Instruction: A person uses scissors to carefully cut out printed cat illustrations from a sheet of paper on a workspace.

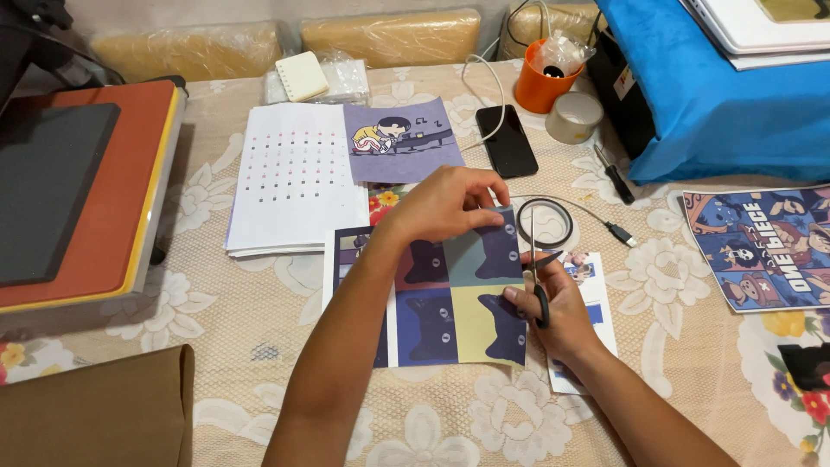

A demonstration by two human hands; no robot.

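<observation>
Head view: floral lace tablecloth [692, 346], heat press [78, 190] left, blue cloth [726, 104] right.

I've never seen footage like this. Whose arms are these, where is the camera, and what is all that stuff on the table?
There is no machine here: a person wears a camera on the head, so the one picture looks down at their own two bare hands. The left hand pinches the top edge of a printed sheet showing coloured squares with dark cat-like shapes. The right hand holds a pair of scissors, blades pointing up along the sheet's right edge. All this lies on a table with a lace cloth. Around it are a white sheet with rows of small dots, a purple cartoon print, a black phone, an orange cup, a roll of tape and a flat press-like device at the left.
</observation>
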